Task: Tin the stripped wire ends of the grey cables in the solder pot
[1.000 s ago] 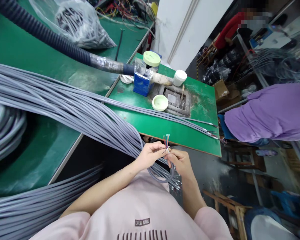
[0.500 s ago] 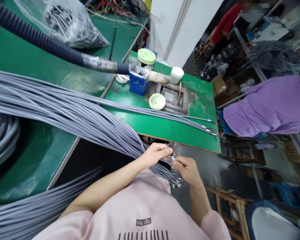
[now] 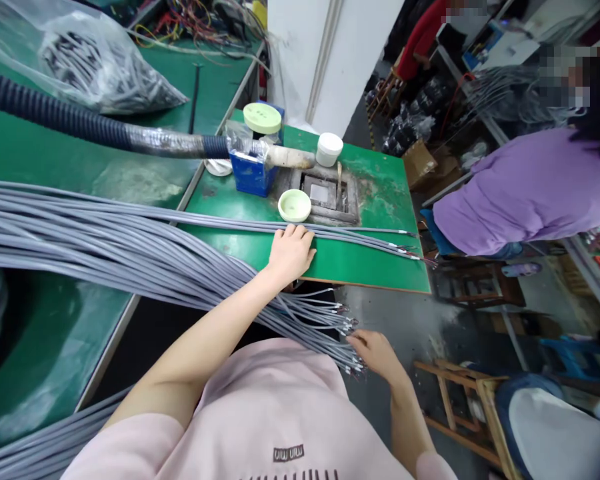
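The left hand (image 3: 291, 255) is resting, fingers bent, over the few grey cables (image 3: 345, 235) running crosswise along the bench (image 3: 365, 272) (whether it is grasping any, one cannot tell), and is lying nearer them; the right hand (image 3: 374, 351) is meeting the free ends (image 3: 353, 368) of the cable bundle (image 3: 205, 265) slanting rightward below, its hold remaining unclear.

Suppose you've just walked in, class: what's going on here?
A person works at grey cables. Their left hand is over the few cables lying across the green table, near a pale green dish. Their right hand is at the wire ends of the larger bundle, off the table's near edge; whether it grips any is unclear.
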`<state>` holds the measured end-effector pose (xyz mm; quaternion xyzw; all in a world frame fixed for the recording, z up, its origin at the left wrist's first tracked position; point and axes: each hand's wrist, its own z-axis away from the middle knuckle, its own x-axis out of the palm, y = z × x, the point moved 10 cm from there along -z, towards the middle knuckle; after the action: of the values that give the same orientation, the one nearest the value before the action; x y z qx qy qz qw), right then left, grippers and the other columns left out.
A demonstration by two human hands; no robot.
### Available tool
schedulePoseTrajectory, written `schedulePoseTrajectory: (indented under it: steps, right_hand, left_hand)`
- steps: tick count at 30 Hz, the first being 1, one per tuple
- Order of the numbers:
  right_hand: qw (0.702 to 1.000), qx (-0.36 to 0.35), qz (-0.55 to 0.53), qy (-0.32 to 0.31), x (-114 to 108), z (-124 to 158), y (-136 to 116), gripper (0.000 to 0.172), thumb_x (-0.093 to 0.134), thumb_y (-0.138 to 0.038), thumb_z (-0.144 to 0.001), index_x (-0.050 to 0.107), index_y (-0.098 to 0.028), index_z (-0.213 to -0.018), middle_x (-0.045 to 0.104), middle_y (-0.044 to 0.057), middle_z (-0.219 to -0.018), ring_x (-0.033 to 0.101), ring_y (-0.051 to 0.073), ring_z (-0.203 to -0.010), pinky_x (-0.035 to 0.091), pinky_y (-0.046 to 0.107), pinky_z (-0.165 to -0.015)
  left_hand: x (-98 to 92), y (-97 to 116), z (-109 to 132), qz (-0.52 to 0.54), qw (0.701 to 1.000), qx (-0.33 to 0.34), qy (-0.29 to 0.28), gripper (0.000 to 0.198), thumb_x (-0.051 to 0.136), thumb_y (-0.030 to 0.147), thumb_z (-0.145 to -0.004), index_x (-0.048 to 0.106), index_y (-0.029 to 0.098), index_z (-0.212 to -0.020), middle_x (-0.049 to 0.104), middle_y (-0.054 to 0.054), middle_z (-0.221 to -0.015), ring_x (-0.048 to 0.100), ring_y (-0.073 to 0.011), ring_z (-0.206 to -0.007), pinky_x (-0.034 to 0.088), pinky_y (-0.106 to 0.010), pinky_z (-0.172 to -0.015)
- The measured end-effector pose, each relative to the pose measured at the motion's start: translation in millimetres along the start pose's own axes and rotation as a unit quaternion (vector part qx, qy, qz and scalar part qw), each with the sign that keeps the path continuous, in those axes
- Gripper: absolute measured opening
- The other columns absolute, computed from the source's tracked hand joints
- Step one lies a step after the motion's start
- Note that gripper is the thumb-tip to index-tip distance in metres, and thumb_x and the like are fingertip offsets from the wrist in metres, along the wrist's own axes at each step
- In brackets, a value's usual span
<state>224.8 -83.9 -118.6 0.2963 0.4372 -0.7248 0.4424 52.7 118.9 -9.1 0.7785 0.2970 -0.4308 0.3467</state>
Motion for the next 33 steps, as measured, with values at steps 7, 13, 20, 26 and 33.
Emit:
schedulePoseTrajectory:
  steps: [7,13,20,26,33]
  right_hand:
    - [0.989,-0.096,-0.113,-0.005,-5.9,-19.5,-65.7,0.022,0.053,-0.031,-0.088,0.070,-0.019,-0.082,0.068,0.001,-0.071,0.056,0.013,-0.065,0.034,0.023,-0.061]
    - [0.949,-0.137,-0.283,-0.032,-2.3,-31.4,-100.7,0.018,0.058,-0.030,-0.085,0.070,-0.017,-0.086,0.067,0.001,-0.070,0.058,0.011,-0.059,0.041,0.022,-0.058]
    - [0.716,-0.090,-0.691,0.038,-36.5,-63.1,-86.5,0.042,0.063,-0.049,-0.080,0.058,-0.020,-0.110,0.070,0.004,-0.088,0.062,0.013,-0.056,0.044,0.021,-0.042]
    - [0.545,-0.081,-0.757,0.351,-121.8,-29.9,-10.0,0.031,0.060,-0.048,-0.084,0.060,-0.022,-0.100,0.063,-0.004,-0.066,0.056,0.010,-0.054,0.046,0.022,-0.052]
    - [0.832,-0.132,-0.527,0.113,-70.9,-18.2,-96.9,0.035,0.049,-0.048,-0.092,0.060,-0.016,-0.082,0.043,-0.007,-0.040,0.039,0.009,-0.038,0.032,0.023,-0.044]
  left_hand:
    - [1.9,3.4,-10.2,-0.044,0.999,0.003,-0.025,0.018,0.057,0.028,-0.085,0.064,0.016,-0.097,0.062,-0.014,-0.101,0.052,-0.0318,-0.103,0.034,-0.042,-0.078]
    - [9.1,12.1,-11.4,-0.061,0.995,0.021,-0.071,0.018,0.051,0.029,-0.089,0.064,0.016,-0.093,0.062,-0.012,-0.095,0.054,-0.0305,-0.097,0.034,-0.041,-0.077]
    - [-24.1,37.6,20.1,0.018,0.992,0.073,-0.097,0.017,0.050,0.028,-0.091,0.063,0.018,-0.086,0.061,-0.007,-0.088,0.055,-0.0249,-0.087,0.035,-0.036,-0.072]
    - [-34.8,43.0,79.4,0.172,0.955,0.103,-0.217,0.017,0.051,0.028,-0.091,0.062,0.019,-0.083,0.060,-0.003,-0.083,0.053,-0.0192,-0.081,0.037,-0.034,-0.074]
    - [-16.5,30.7,98.6,0.479,0.855,-0.057,-0.190,0.032,0.061,0.038,-0.085,0.065,0.017,-0.109,0.064,-0.005,-0.088,0.058,-0.0163,-0.083,0.044,-0.031,-0.080]
